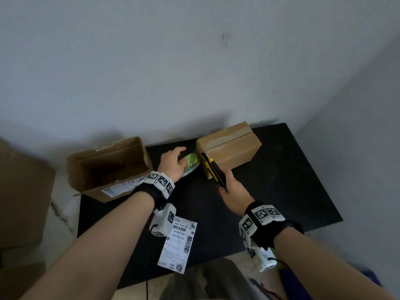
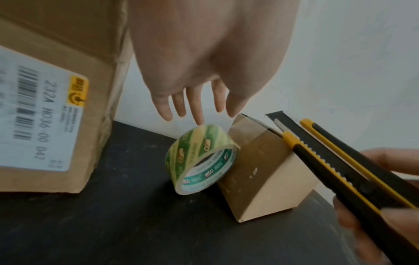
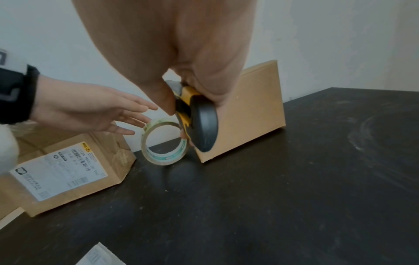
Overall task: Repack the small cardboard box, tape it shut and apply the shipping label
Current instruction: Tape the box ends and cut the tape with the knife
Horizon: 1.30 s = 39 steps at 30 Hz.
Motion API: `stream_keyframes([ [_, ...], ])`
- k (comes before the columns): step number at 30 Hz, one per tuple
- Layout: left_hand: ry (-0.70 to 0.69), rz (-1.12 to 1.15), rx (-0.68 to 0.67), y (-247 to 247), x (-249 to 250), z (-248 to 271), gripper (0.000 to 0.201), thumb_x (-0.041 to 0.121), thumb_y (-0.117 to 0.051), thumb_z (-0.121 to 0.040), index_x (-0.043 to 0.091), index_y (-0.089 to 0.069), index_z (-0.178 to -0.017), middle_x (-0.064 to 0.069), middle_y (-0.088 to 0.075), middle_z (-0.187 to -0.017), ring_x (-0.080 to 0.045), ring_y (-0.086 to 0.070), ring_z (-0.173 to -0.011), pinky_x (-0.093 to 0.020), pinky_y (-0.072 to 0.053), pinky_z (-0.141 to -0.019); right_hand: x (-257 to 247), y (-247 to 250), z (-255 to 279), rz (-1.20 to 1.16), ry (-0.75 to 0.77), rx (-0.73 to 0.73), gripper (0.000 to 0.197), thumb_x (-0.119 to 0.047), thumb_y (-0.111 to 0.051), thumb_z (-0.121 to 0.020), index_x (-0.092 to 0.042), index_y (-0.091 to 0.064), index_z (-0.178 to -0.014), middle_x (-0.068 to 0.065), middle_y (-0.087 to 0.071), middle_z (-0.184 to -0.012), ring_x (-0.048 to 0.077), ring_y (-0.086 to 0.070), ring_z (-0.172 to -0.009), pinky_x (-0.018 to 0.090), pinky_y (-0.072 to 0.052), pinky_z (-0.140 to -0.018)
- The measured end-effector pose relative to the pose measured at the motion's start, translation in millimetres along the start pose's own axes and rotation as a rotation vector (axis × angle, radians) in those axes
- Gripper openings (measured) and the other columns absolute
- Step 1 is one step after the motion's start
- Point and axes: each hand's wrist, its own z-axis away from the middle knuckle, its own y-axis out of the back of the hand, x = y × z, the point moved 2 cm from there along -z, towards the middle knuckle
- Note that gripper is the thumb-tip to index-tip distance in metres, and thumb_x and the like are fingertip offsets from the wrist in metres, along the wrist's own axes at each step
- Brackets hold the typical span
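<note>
Small cardboard box (image 1: 229,148) is sitting closed, its seam taped, at the surface's (image 1: 281,191) far edge. Left of it, the left hand (image 1: 173,162), fingers spread, is reaching over the tape roll (image 1: 191,163) leaning against the box. On the box's near side, the right hand (image 1: 232,189) is gripping a utility knife (image 1: 213,169). Taping seems underway; next likely calls for cutting the tape.

Dim, soft light; wide-angle distortion, slight blur.
</note>
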Motion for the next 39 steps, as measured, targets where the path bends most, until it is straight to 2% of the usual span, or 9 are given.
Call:
stream_keyframes([
  [3,0.011,0.097,-0.077,-3.3,5.4,-11.5,0.039,0.019,-0.05,-0.095,0.022,-0.047,-0.133,-0.008,-0.062,-0.112,-0.026,-0.057,-0.106,-0.03,-0.044,-0.082,0.2,-2.5,0.7,0.012,-0.032,0.004,0.04,-0.013,-0.046,-0.095,-0.017,-0.03,-0.132,0.009,-0.056,-0.113,0.022,-0.058,-0.101,0.031,-0.046,-0.081],
  [6,0.008,0.131,-0.093,-6.9,7.0,-18.2,0.037,0.021,-0.053,-0.093,0.022,-0.05,-0.13,-0.005,-0.061,-0.095,-0.027,-0.06,-0.096,-0.033,-0.046,-0.08,-1.5,-5.7,0.6,0.032,-0.048,-0.007,0.043,-0.014,-0.045,-0.096,-0.017,-0.028,-0.135,0.01,-0.056,-0.112,0.022,-0.058,-0.099,0.032,-0.047,-0.082],
  [11,0.023,0.113,-0.17,-12.5,2.0,-16.1,0.024,0.022,-0.053,-0.093,0.022,-0.057,-0.117,-0.007,-0.061,-0.092,-0.023,-0.06,-0.082,-0.03,-0.045,-0.066,-3.0,-8.5,2.3,0.036,-0.081,-0.006,0.043,-0.017,-0.044,-0.096,-0.018,-0.026,-0.135,0.011,-0.059,-0.108,0.025,-0.06,-0.093,0.039,-0.051,-0.082],
  [14,0.047,0.154,-0.17,-10.1,1.7,-11.3,0.016,0.019,-0.056,-0.09,0.021,-0.056,-0.106,0.0,-0.056,-0.081,-0.02,-0.057,-0.079,-0.031,-0.043,-0.066,-4.3,-9.6,3.7,0.058,-0.069,-0.012,0.041,-0.018,-0.044,-0.097,-0.017,-0.027,-0.134,0.011,-0.059,-0.104,0.024,-0.061,-0.09,0.04,-0.052,-0.08],
  [18,0.061,0.159,-0.154,-3.8,6.4,-5.8,0.016,0.018,-0.059,-0.088,0.017,-0.06,-0.104,-0.001,-0.056,-0.091,-0.016,-0.055,-0.086,-0.028,-0.04,-0.073,-8.4,-9.4,5.7,0.128,-0.042,-0.027,0.034,-0.019,-0.043,-0.097,-0.015,-0.03,-0.128,0.009,-0.058,-0.099,0.023,-0.06,-0.085,0.038,-0.052,-0.076],
  [22,0.083,0.146,-0.121,-0.5,9.7,-4.8,0.016,0.016,-0.06,-0.086,0.014,-0.063,-0.103,0.0,-0.057,-0.089,-0.015,-0.055,-0.087,-0.026,-0.04,-0.075,-10.8,-10.0,5.4,0.204,-0.052,-0.022,0.03,-0.019,-0.044,-0.097,-0.017,-0.032,-0.125,0.002,-0.053,-0.093,0.018,-0.058,-0.079,0.036,-0.052,-0.073],
  [26,0.072,0.099,-0.069,2.1,12.2,-5.5,0.017,0.018,-0.058,-0.089,0.012,-0.066,-0.102,-0.004,-0.063,-0.098,-0.014,-0.056,-0.09,-0.023,-0.039,-0.077,-12.6,-9.5,7.7,0.271,-0.023,0.019,0.03,-0.017,-0.044,-0.097,-0.015,-0.035,-0.126,0.005,-0.053,-0.107,0.022,-0.06,-0.085,0.037,-0.053,-0.075],
  [31,0.07,0.059,-0.047,0.8,13.3,-5.2,0.019,0.019,-0.056,-0.091,0.011,-0.067,-0.104,-0.006,-0.066,-0.106,-0.02,-0.06,-0.101,-0.024,-0.04,-0.078,-19.2,-13.5,6.9,0.482,0.064,0.076,0.057,-0.007,-0.053,-0.091,-0.014,-0.025,-0.14,0.006,-0.049,-0.121,0.022,-0.059,-0.098,0.026,-0.041,-0.072],
  [39,0.065,0.056,-0.004,0.6,15.0,-4.2,0.019,0.018,-0.057,-0.091,0.011,-0.068,-0.104,-0.006,-0.067,-0.107,-0.02,-0.061,-0.1,-0.025,-0.043,-0.08,-30.9,-17.0,13.7,0.585,0.046,0.12,0.073,-0.005,-0.055,-0.087,-0.012,-0.013,-0.146,0.011,-0.049,-0.123,0.025,-0.059,-0.098,0.033,-0.051,-0.077],
])
